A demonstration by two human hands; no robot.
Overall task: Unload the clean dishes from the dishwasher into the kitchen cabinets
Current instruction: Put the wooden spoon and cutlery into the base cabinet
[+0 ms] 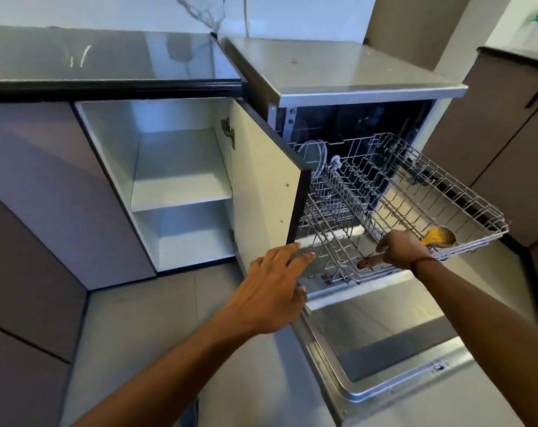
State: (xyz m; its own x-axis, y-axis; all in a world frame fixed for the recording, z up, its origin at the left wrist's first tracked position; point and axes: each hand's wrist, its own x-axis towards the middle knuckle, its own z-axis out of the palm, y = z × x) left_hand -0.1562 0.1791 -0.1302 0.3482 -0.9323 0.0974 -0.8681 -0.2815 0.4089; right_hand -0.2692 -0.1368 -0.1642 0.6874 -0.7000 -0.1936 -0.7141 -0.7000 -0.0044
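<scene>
The dishwasher (pixel 354 87) stands with its door (pixel 384 349) folded down and both wire racks pulled out. My right hand (pixel 403 249) grips a wooden spoon (pixel 440 235) by its handle at the front edge of the upper rack (pixel 465 192); the spoon's bowl lies inside that rack. My left hand (pixel 273 291) hovers with fingers spread near the lower front corner of the open cabinet door (pixel 267 186), holding nothing. Plates (pixel 312 154) stand at the back of the lower rack (pixel 332 241).
The cabinet (pixel 181 167) left of the dishwasher is open, with a white shelf and floor inside. Its door stands between the cabinet and the racks. A dark countertop (pixel 107 57) runs above. Brown cabinets (pixel 508 149) line the right wall.
</scene>
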